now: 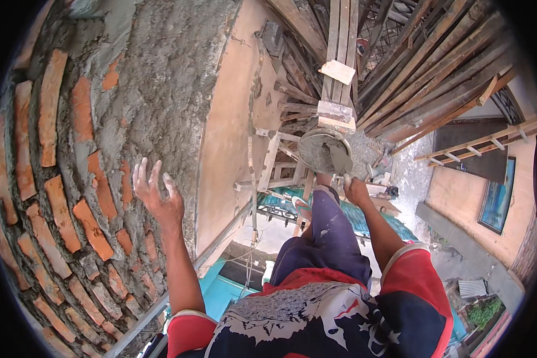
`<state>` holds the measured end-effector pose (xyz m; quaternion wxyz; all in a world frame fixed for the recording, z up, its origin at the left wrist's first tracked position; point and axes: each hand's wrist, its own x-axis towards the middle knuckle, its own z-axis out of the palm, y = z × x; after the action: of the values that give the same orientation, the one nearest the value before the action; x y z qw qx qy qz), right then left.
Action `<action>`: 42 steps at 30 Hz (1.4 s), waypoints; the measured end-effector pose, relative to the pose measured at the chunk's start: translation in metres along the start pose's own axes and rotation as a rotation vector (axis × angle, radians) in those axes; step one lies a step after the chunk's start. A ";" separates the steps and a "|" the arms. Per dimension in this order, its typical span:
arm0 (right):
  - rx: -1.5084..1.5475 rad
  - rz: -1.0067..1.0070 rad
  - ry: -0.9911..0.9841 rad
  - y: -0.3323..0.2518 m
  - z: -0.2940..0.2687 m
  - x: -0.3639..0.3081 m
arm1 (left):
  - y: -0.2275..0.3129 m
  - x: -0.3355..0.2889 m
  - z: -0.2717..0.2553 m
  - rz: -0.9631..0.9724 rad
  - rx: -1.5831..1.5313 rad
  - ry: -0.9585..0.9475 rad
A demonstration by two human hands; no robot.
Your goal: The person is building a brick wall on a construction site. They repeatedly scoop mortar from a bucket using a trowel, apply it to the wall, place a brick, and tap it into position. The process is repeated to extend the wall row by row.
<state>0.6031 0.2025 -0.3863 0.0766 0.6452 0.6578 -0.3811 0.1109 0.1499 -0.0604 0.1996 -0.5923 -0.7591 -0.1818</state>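
Note:
My left hand [159,194] is raised in front of the brick wall [92,230], holding nothing. Its fingers are spread and dusted pale with mortar; whether they touch the wall cannot be told. Wet grey mortar [167,77] coats the wall's upper right part, while rows of orange bricks stay bare at the left. A round bucket [304,156] of grey mortar stands past my knee. At its near right edge my right hand [356,190] is closed round what looks like a trowel [339,157], its mortar-covered blade over the bucket. The handle is hidden by my fingers.
Long timber planks [435,65] fan out at the upper right. A narrow plank walkway [339,42] runs away beyond the bucket. Wooden framing [271,161] stands left of it, and a wooden ladder [486,143] leans at right. The ground lies far below my legs.

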 end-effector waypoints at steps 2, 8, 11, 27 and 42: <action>0.021 0.078 0.007 0.000 0.028 0.029 | -0.005 -0.009 0.018 0.035 0.052 -0.058; -0.205 0.307 0.007 0.004 0.049 0.051 | -0.036 -0.024 0.034 0.020 0.163 -0.113; -0.241 0.349 -0.028 -0.008 0.080 0.059 | -0.041 -0.027 0.031 0.030 0.253 -0.149; 0.832 0.361 -0.432 0.070 0.050 0.047 | -0.032 -0.025 0.013 -0.041 0.198 -0.181; 0.113 -0.726 -0.353 -0.360 -0.467 0.000 | -0.036 -0.002 -0.003 -0.271 -0.210 -0.023</action>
<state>0.4593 0.5268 0.0841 0.0134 0.2988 0.7976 -0.5239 0.0762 0.1382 -0.0601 0.1016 -0.5040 -0.8111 -0.2788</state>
